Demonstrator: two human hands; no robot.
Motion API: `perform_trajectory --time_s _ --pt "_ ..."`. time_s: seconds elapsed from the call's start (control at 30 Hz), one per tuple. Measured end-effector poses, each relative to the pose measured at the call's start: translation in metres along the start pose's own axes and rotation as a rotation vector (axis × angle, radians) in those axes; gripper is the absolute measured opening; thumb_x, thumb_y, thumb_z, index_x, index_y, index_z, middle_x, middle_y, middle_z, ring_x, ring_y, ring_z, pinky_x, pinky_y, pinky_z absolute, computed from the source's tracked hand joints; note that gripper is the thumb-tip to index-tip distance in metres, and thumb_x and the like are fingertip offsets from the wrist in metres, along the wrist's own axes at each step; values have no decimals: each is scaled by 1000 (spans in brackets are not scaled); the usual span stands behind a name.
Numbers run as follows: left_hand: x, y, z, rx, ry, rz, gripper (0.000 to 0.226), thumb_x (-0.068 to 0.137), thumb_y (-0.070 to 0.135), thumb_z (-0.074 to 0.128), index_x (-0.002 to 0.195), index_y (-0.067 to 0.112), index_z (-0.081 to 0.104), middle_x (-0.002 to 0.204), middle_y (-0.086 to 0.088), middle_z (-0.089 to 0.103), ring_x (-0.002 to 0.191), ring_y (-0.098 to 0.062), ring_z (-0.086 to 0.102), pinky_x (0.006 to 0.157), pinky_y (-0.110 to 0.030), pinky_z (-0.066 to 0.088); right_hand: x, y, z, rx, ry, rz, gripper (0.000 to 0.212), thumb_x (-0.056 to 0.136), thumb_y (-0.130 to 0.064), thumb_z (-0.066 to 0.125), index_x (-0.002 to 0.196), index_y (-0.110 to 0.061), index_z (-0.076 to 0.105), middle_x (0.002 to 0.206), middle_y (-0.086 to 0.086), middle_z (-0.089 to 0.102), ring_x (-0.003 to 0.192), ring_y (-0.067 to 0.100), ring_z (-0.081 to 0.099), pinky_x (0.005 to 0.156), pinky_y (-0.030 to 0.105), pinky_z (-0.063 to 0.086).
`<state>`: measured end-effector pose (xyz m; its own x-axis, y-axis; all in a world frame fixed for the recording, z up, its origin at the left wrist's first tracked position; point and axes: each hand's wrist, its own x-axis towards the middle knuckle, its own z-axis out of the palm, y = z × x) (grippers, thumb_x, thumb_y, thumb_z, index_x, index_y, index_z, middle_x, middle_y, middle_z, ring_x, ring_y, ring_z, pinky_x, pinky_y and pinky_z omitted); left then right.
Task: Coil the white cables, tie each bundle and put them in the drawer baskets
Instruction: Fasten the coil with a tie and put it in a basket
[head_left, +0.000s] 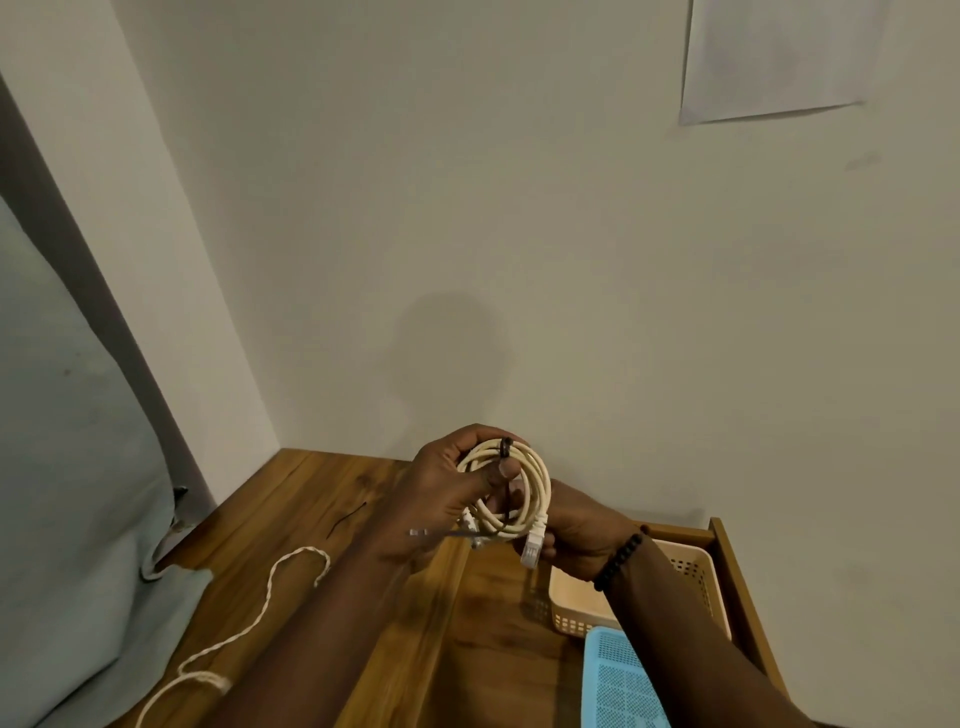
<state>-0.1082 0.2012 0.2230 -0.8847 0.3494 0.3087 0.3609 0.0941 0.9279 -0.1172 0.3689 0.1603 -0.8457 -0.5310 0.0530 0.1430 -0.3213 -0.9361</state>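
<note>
Both hands are holding a coiled white cable (511, 491) up in the air above the wooden surface (291, 499), in front of the pale wall. The left hand (452, 488) is gripping the coil's left side, its fingers curling over the top and its thumb pressing across the loops. A dark tie (505, 448) is wrapping the top of the coil, and its dark tail is hanging down through the middle. The right hand (571, 535) is curling around the coil's lower right side, next to the white plug (534, 545) that is pointing down; its fingertips are mostly hidden behind the cable, so how exactly it is gripping is hard to make out. A dark bead bracelet (621, 561) is sitting on the right wrist. Below the coil and to its right, a cream basket (696, 571) is sitting in the open drawer (727, 561), with a blue basket (618, 675) just in front of it. Left of the coil, a twisted white cord (270, 587) is lying loose on the surface.
</note>
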Motion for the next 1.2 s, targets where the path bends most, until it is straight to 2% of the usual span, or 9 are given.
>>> perform_trajectory --time_s 0.13,0.27,0.43,0.6,0.73,0.8,0.9,1.1,1.2 --pt "1 4 2 20 7 -15 29 76 31 72 102 19 72 93 2 75 91 -15 69 75 -21 55 4 -11 2 -66 29 -89 42 70 -15 81 104 4 68 95 24 62 78 32 59 75 36 53" --pt "-2 -2 0 145 55 -20 18 84 35 67 101 29 68 89 11 73 85 -6 69 71 -16 53 0 -25 3 -281 77 -196 30 91 -9 60 117 6 61 100 19 68 88 25 66 83 33 56" --pt "-4 -2 4 259 58 22 18 92 27 63 110 25 62 95 10 70 86 -2 66 68 -10 51 -2 -19 -6 -452 165 -299 26 89 -15 62 111 -2 67 101 23 68 89 35 66 87 42 56" --pt "-4 -11 3 300 57 33 21 91 26 64 108 31 51 97 8 67 88 -8 67 75 -22 57 -8 -21 -22 -535 218 -229 16 93 -15 60 103 -9 72 92 10 72 80 19 65 78 30 55" --pt "-5 -16 5 299 69 32 21 90 29 65 107 28 53 98 10 66 90 -9 66 77 -23 58 -11 -37 -29 -976 200 -199 14 94 -20 60 101 -14 71 93 -3 72 83 8 64 78 20 50" --pt "-5 -18 5 268 67 24 21 89 29 66 107 27 53 99 9 67 91 -10 67 78 -24 58 -6 -39 -34 -1357 327 -196 13 93 -26 61 101 -21 70 98 -4 69 87 8 58 80 25 46" --pt "-5 -17 4 224 42 25 20 89 29 66 106 27 54 98 8 68 92 -11 67 80 -26 57 -2 -37 -35 -1785 836 -359 9 82 -26 74 91 -27 76 91 1 62 88 21 49 68 28 38" --pt "-4 -14 0 243 88 39 13 91 31 63 101 29 56 96 8 68 89 -10 66 76 -25 56 -2 -47 -5 -1326 1074 -300 28 91 -43 58 108 -25 72 101 2 53 79 11 46 54 15 30" --pt "-5 -13 -1 275 93 49 11 92 33 61 101 28 57 96 10 68 88 -7 65 73 -20 54 -8 -55 7 -966 880 -320 25 95 -26 58 118 -19 67 119 4 61 92 7 59 74 11 44"
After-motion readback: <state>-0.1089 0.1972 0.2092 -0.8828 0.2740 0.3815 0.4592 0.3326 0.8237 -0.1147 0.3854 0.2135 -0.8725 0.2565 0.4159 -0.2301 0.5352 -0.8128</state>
